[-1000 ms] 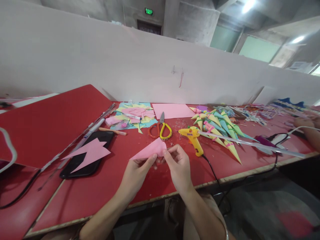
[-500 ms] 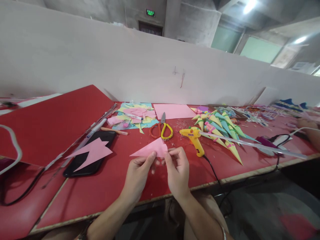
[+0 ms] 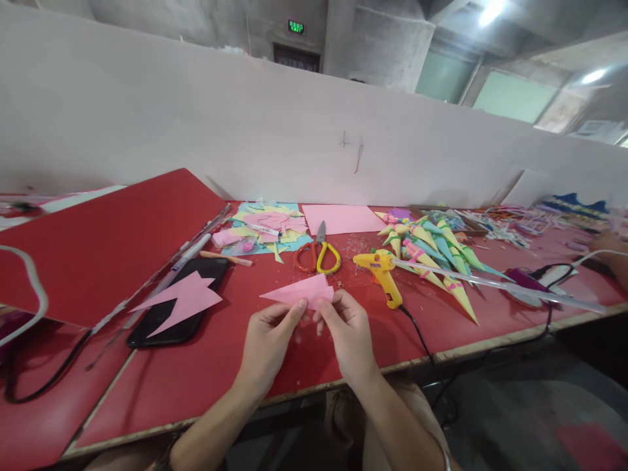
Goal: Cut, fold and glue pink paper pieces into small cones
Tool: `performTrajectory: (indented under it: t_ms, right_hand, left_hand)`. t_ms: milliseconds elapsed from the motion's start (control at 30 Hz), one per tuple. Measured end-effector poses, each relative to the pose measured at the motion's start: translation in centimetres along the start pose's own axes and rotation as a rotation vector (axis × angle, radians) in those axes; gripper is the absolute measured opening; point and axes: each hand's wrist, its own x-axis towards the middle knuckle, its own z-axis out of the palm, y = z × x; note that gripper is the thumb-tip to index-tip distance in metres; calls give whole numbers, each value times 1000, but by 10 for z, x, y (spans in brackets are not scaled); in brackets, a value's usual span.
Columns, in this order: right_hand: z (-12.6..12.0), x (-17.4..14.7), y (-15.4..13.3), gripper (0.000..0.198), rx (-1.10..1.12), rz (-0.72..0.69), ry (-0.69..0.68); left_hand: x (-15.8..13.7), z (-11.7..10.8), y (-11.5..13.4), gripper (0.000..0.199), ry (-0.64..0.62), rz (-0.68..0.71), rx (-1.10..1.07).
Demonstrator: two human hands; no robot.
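The left hand (image 3: 267,340) pinches the pink paper (image 3: 299,290) between thumb and fingers near its middle, and the right hand (image 3: 350,330) pinches it at the wide right end; the paper is held above the near part of the red table (image 3: 196,386). It looks folded or rolled into a pointed shape, its tip to the left, so the shaping seems partly done. It shows no trim. To the left, flat pink cut-outs (image 3: 191,297) lie on a black phone-like slab (image 3: 161,332), apparently unshaped. Beyond the hands are scissors (image 3: 321,243) and, to the right, a yellow glue gun (image 3: 385,278), both unheld. Farther right, a pile of cones (image 3: 432,248) looks finished, many with coloured trim.

The hands hide the paper's underside, and some fingertips blur, so any seam or glue cannot be told. Overlap hides the number of cones. At the far right, another person's arm (image 3: 617,261) is cut off and blurred.
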Motion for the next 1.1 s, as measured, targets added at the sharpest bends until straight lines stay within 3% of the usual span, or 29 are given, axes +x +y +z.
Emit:
performTrajectory:
  t_ms: [333,1100]
  right_hand:
    - [0,-1,0,22,41,14,-12]
    - [1,-4,-1,25,-38,-23,26]
  left_hand:
    - [3,-7,-4,27,16,25,51]
    - [6,-5,1,16,125,8,-162]
